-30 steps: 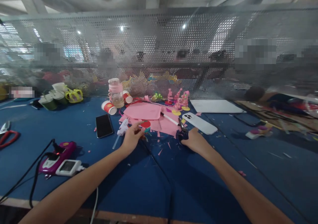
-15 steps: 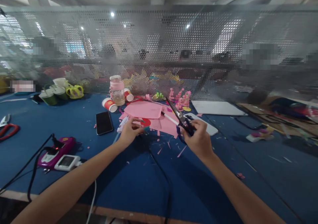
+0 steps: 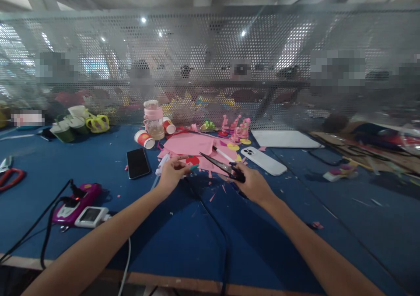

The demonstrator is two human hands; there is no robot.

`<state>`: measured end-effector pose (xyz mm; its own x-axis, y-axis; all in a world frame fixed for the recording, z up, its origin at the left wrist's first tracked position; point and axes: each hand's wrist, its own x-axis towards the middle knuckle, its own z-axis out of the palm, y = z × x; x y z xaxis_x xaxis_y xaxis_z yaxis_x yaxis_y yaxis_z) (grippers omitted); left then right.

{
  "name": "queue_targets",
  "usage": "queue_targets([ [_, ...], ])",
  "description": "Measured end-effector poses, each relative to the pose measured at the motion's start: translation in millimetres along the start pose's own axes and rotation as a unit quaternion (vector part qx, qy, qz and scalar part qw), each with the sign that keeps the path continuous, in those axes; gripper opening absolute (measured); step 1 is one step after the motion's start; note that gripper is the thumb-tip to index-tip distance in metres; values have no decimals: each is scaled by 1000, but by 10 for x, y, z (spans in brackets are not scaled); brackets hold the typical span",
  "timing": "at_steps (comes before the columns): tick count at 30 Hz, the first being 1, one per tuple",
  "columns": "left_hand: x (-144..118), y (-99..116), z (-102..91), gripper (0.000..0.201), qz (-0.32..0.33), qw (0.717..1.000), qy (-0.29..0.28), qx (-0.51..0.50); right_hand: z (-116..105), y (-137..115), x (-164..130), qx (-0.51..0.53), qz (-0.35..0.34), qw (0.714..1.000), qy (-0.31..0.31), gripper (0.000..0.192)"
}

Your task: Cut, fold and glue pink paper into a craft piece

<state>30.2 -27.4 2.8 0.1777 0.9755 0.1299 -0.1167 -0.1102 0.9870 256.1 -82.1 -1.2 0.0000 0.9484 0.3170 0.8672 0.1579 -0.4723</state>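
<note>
My right hand (image 3: 254, 184) is wrapped round the handles of a pair of dark-handled scissors (image 3: 217, 163), whose blades point left toward my other hand. In my left hand (image 3: 173, 172), thumb and fingers pinch a small teal piece (image 3: 194, 167), probably paper. Its tip sticks out toward the scissors without touching them. Just behind lie pink paper sheets (image 3: 188, 143) with a red round piece (image 3: 192, 160) on them. A white pen (image 3: 225, 153) rests across the sheets, and pink scraps (image 3: 212, 197) are strewn in front.
A black phone (image 3: 138, 163) lies left and a white phone (image 3: 264, 160) right. Behind stand a pink-lidded jar (image 3: 153, 120), paper cups (image 3: 144, 139) and small pink figures (image 3: 243, 128). A purple power strip (image 3: 77, 204) and red-handled scissors (image 3: 12, 178) lie left. A black cable (image 3: 213, 217) crosses the table.
The scissors have come down and left, from pointing up to lying nearly level, closer to my left hand. The white phone is now more fully visible. My left hand has barely moved.
</note>
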Motion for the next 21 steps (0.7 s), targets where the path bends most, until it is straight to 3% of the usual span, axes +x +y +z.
queue_targets([
  [3,-8,8,1,53,-25,1000,-14,-8,13,-12,-18,3,-24,1000,-5,28],
  [7,-44,73,35,54,-54,998,-12,-22,19,20,-8,1,-89,995,44,43],
  [9,-68,115,57,53,-60,998,-10,-21,24,45,7,19,-91,995,42,40],
  [15,-95,157,79,53,-62,998,-20,-14,9,-2,19,41,-37,998,-16,38],
  [21,-95,141,75,53,-68,997,-27,-26,-34,-127,-17,73,-53,991,-102,36],
])
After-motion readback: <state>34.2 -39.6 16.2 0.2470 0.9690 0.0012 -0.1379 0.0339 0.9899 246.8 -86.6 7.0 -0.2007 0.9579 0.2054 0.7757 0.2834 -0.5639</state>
